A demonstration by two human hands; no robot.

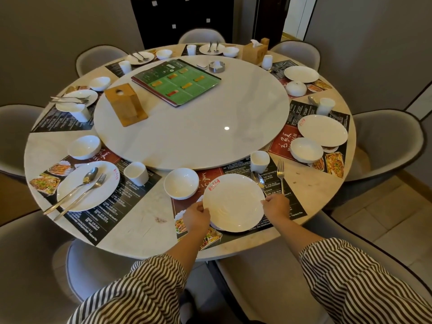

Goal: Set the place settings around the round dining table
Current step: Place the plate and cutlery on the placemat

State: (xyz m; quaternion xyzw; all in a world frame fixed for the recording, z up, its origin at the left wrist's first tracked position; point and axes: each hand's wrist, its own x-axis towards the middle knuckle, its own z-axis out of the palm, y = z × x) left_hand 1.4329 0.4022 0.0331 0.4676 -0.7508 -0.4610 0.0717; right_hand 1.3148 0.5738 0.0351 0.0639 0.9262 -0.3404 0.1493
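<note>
At the near edge of the table [149, 232], in the head view: gripping the plate [233, 202] at opposite rims, left hand [196, 215] on the left rim, right hand [275, 206] on the right, fingers curled round the edge on both sides. Sitting on, or just above, the placemat [252, 230]; hard to tell which. Probably centring it: worth keeping it level, lowering gently, squaring the red logo toward the turntable [191, 113]. Minding the bowl [181, 183] just left and the spoon [258, 180] touching or tucked under the right rim, with the fork [281, 175] and cup [259, 161] just beyond. Likely next: laying spoon and fork across the plate, as at the setting to the left.
</note>
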